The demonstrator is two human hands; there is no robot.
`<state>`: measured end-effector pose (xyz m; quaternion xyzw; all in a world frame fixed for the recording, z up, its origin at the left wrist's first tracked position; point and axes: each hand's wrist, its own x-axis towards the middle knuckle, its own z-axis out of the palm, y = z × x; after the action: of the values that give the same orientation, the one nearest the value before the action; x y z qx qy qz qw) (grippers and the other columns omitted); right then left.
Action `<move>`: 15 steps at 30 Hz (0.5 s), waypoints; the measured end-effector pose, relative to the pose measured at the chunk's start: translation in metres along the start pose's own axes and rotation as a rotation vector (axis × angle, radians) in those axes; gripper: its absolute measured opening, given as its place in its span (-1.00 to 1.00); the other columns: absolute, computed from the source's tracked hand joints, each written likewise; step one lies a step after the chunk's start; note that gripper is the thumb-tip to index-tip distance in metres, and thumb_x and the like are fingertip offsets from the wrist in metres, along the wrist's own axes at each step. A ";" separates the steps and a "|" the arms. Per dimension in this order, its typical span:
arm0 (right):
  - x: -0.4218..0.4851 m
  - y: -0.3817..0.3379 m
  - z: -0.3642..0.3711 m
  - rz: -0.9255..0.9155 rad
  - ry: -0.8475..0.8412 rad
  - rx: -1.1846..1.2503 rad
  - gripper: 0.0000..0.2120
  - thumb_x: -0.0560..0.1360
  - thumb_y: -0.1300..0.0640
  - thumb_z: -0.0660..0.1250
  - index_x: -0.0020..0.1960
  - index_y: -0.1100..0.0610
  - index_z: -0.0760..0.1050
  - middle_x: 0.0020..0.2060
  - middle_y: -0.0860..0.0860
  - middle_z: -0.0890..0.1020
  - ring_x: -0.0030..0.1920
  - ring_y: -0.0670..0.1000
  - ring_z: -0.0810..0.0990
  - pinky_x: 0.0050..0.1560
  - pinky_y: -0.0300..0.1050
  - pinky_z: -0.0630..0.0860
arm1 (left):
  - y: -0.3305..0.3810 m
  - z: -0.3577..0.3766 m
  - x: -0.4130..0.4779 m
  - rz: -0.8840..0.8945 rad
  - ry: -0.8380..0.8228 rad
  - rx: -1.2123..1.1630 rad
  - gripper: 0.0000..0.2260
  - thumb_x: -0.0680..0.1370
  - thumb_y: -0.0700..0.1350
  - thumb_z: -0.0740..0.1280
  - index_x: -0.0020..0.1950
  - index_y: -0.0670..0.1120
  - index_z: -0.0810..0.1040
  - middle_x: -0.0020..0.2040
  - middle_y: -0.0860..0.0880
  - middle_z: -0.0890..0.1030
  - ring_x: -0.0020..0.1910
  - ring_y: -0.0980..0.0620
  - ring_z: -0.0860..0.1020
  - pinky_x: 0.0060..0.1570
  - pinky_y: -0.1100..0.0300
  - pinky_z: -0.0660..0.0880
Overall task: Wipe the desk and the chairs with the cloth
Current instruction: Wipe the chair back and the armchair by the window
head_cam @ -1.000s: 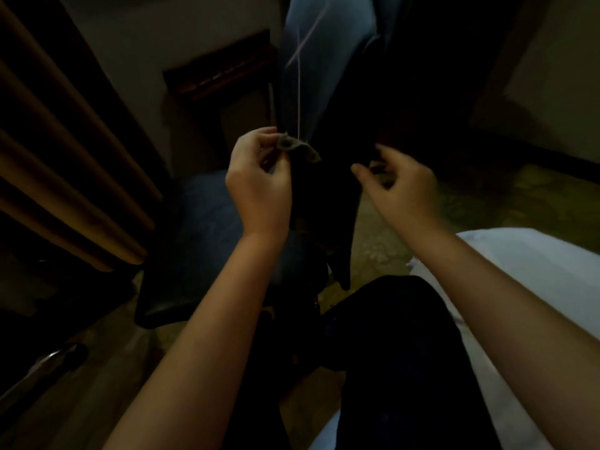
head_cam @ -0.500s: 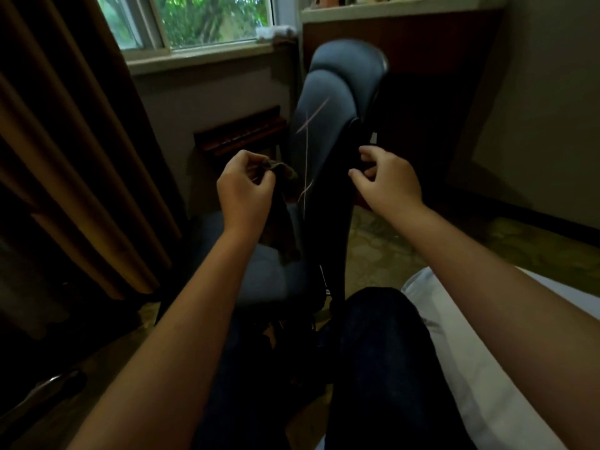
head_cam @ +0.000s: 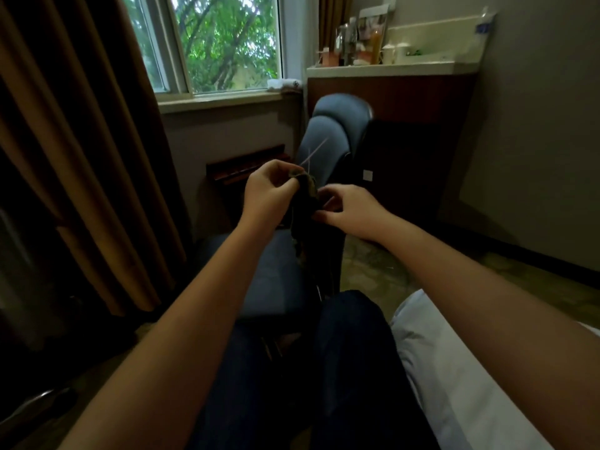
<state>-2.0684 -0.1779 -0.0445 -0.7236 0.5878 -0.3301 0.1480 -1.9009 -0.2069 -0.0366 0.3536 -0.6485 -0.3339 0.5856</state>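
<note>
The dark cloth (head_cam: 303,206) hung between the hands, its top pinched by the left hand (head_cam: 268,193). The right hand (head_cam: 352,211), fingers curled, appeared to pinch its side edge. It was probably being readied, and would next need spreading flat against the chair (head_cam: 328,134) just beyond both hands.

Chair (head_cam: 331,134) is dead ahead, right past the knees. Window (head_cam: 224,43) sits behind it to the left, curtain (head_cam: 81,141) far left. Counter (head_cam: 389,68) stands behind the chair on the right, with bottles (head_cam: 349,43) on top. Cloth (head_cam: 305,203) hangs in front of the chair back, held between left hand (head_cam: 266,193) and right hand (head_cam: 350,209). Bedding (head_cam: 454,368) is at lower right.
</note>
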 end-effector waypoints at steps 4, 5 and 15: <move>0.006 0.001 -0.013 0.019 0.151 -0.099 -0.95 0.50 0.13 0.37 -0.05 0.04 0.59 -0.19 -0.05 0.62 -0.12 0.00 0.61 -0.15 -0.10 0.54 | 0.013 -0.010 0.001 0.016 -0.035 -0.013 -0.83 0.51 -0.34 0.36 0.08 -0.18 0.59 -0.08 -0.03 0.67 -0.10 0.12 0.65 -0.08 0.21 0.60; 0.008 0.002 -0.019 0.032 0.203 -0.119 -0.90 0.51 0.15 0.35 -0.01 0.07 0.61 -0.14 0.00 0.64 -0.09 0.03 0.61 -0.10 -0.06 0.55 | 0.015 -0.014 0.003 -0.012 -0.023 -0.047 -0.82 0.54 -0.32 0.35 0.12 -0.16 0.56 -0.05 -0.02 0.66 -0.06 0.11 0.65 -0.08 0.20 0.59; 0.064 0.045 -0.057 0.076 0.337 -0.258 -0.63 0.55 0.34 0.17 0.31 0.14 0.48 0.35 0.04 0.49 0.32 0.14 0.46 0.27 0.03 0.43 | -0.001 -0.033 0.063 -0.072 0.099 0.059 -0.82 0.60 -0.28 0.23 -0.08 -0.02 0.53 -0.12 -0.02 0.65 -0.20 0.09 0.63 -0.19 0.18 0.58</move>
<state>-2.1341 -0.2412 -0.0101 -0.6485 0.6685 -0.3625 -0.0339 -1.8723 -0.2615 -0.0020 0.4097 -0.6151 -0.3178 0.5939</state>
